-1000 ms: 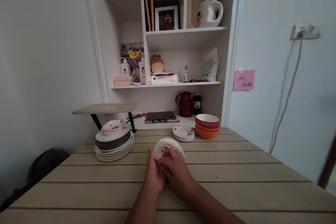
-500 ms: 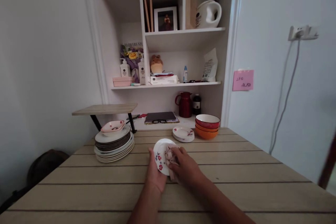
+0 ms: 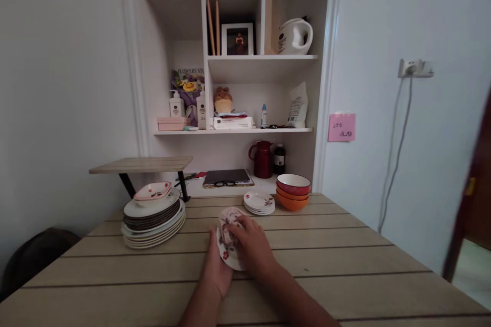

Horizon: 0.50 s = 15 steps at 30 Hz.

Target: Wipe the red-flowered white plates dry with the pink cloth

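A small white plate point(image 3: 232, 261) with red flowers is held tilted above the table, its face towards me. My left hand point(image 3: 218, 265) grips it from the left and below, thumb along the rim. My right hand point(image 3: 253, 242) presses a crumpled pinkish cloth point(image 3: 229, 232) onto the plate's face, fingers bunched over it. The cloth and the right hand cover much of the plate. Behind them lies a short stack of similar small flowered plates point(image 3: 259, 201), with a stack of bowls point(image 3: 292, 196), red over orange, beside it.
On the left stands a tall stack of plates point(image 3: 154, 225), topped by a square pink-rimmed dish point(image 3: 152, 191), near a small raised wooden shelf point(image 3: 141, 164). Behind the table point(image 3: 337, 255) are a dark laptop point(image 3: 226, 177) and a red jug point(image 3: 263, 159).
My right hand has moved the cloth from the plate's right side up and left across its face. The view has shifted slightly, and the plate remains in my left hand.
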Motion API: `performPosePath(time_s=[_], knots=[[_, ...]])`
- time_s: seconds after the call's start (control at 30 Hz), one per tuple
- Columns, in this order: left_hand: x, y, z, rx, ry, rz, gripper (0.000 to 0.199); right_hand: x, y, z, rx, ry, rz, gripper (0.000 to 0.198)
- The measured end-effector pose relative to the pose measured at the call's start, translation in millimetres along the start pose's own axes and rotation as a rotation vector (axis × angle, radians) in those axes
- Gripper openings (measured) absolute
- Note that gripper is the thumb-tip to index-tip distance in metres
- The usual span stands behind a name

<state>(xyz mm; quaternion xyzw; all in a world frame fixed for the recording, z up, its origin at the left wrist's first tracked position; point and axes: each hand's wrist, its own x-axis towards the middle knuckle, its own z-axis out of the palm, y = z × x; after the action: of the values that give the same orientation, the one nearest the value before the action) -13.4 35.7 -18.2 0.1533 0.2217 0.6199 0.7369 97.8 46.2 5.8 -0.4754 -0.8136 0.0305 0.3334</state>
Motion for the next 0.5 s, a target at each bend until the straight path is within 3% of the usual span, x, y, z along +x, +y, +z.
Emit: performPosePath(time_s=[0.2, 0.37, 0.5], knots=[[-0.6, -1.8, 3.9, -0.023, -0.007, 0.068, 0.049, -10.2, 20.3, -6.5, 0.065, -0.053, 0.137, 0.041], [-4.4, 0.3, 0.5, 0.044, -0.042, -0.014, 0.058, -29.9, 0.9, -6.3, 0.214, -0.148, -0.016, 0.041], [-5.5, 1.0, -0.9, 0.058, -0.097, -0.088, 0.058, -23.6, -11.8, -0.4, 0.243, -0.048, -0.127, 0.037]])
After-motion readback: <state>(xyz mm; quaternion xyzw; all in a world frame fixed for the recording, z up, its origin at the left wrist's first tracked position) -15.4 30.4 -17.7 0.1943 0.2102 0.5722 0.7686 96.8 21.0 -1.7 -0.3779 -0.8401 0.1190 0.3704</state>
